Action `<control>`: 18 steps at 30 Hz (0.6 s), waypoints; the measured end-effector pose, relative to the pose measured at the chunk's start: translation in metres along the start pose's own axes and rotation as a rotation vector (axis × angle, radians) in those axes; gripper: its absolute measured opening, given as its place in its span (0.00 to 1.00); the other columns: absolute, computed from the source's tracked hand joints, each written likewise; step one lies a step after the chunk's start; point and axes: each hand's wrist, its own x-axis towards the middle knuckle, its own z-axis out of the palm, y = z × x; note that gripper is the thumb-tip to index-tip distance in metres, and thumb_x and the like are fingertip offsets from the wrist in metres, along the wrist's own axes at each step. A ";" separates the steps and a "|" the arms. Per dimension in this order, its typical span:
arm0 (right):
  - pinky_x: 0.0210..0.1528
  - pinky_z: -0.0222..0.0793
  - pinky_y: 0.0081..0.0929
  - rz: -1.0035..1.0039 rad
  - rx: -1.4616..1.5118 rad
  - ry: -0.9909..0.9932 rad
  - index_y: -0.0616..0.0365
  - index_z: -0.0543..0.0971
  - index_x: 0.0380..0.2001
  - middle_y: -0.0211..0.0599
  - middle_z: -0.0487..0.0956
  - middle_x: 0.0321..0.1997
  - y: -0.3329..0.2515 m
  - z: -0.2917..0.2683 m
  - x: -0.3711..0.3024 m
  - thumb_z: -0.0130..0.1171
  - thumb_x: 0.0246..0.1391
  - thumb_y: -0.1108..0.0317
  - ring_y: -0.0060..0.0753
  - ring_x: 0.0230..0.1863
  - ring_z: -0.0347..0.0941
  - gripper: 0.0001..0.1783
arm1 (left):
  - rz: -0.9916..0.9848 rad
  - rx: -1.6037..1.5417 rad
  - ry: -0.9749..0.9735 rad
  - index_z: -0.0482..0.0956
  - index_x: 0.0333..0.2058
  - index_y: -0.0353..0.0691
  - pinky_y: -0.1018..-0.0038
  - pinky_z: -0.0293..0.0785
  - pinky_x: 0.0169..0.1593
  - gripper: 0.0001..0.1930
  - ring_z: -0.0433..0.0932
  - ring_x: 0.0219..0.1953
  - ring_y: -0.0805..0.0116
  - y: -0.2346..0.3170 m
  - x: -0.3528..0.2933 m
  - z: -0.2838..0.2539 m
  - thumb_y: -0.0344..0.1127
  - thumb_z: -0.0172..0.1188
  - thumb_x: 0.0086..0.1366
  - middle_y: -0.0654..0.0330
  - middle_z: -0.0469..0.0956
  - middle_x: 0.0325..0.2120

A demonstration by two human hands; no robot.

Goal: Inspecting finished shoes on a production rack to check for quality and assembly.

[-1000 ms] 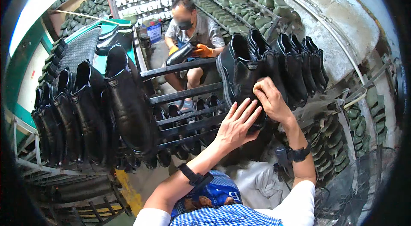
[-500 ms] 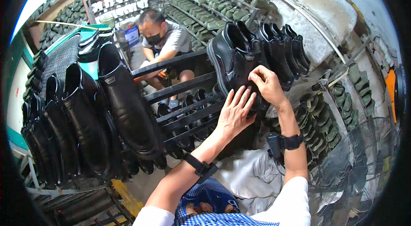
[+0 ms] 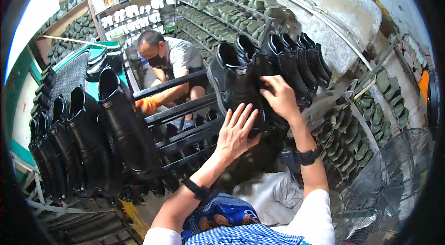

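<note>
A: Where is the black shoe (image 3: 229, 87) by your hands?

B: It is in front of you, on the right part of the rack (image 3: 181, 109). Its opening points up and its toe tips down your way. I think it leans like that so you can reach the toe and the top.

A: What about your left hand (image 3: 232, 136)?

B: It lies flat on the toe, fingers straight and a bit apart. It is not gripping anything. Maybe it is there to stop the shoe from rocking.

A: And your right hand (image 3: 280, 96)?

B: It is bent, up beside the shoe, thumb and first finger near each other. I cannot tell if they pinch something. It may be higher so your hands don't bump.

A: Why do the other shoes (image 3: 127, 129) lean in rows?

B: They are packed close, toes down, which likely saves room and lets you see each top.

A: Is someone near you?

B: Yes, another person (image 3: 174, 55) bends low past the rack, with an orange glove (image 3: 149, 105) near the bars. The bars stand between you two.
</note>
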 end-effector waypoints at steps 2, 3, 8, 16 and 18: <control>0.41 0.71 0.35 -0.068 -0.067 -0.107 0.54 0.76 0.43 0.39 0.74 0.38 0.010 0.004 0.010 0.61 0.44 0.70 0.42 0.39 0.74 0.19 | -0.013 -0.014 -0.003 0.65 0.58 0.45 0.54 0.52 0.64 0.37 0.56 0.63 0.56 0.002 0.001 0.000 0.47 0.64 0.48 0.56 0.60 0.60; 0.40 0.71 0.33 -0.116 -0.100 -0.147 0.54 0.76 0.44 0.39 0.74 0.37 0.014 0.006 0.015 0.62 0.43 0.70 0.41 0.37 0.75 0.21 | -0.016 -0.016 -0.007 0.65 0.57 0.45 0.54 0.52 0.64 0.37 0.56 0.63 0.56 0.003 0.002 -0.001 0.46 0.64 0.48 0.57 0.60 0.60; 0.40 0.71 0.35 -0.179 -0.087 -0.244 0.57 0.80 0.35 0.39 0.76 0.34 0.030 0.012 0.033 0.61 0.45 0.68 0.44 0.35 0.75 0.12 | -0.057 0.020 -0.003 0.66 0.57 0.46 0.53 0.53 0.63 0.37 0.57 0.63 0.55 0.008 0.003 -0.001 0.45 0.66 0.46 0.57 0.61 0.60; 0.36 0.72 0.36 -0.341 -0.138 -0.164 0.58 0.78 0.27 0.42 0.76 0.28 0.039 0.020 0.043 0.56 0.49 0.68 0.44 0.33 0.76 0.06 | -0.084 0.010 -0.017 0.67 0.57 0.47 0.53 0.54 0.63 0.37 0.58 0.63 0.55 0.010 0.005 -0.001 0.43 0.65 0.45 0.58 0.61 0.60; 0.32 0.71 0.33 -0.506 -0.321 -0.047 0.57 0.73 0.20 0.38 0.72 0.24 0.040 0.022 0.051 0.54 0.46 0.70 0.38 0.29 0.74 0.05 | -0.082 0.019 -0.020 0.67 0.57 0.47 0.53 0.54 0.63 0.37 0.58 0.63 0.55 0.011 0.005 -0.002 0.43 0.66 0.45 0.58 0.61 0.60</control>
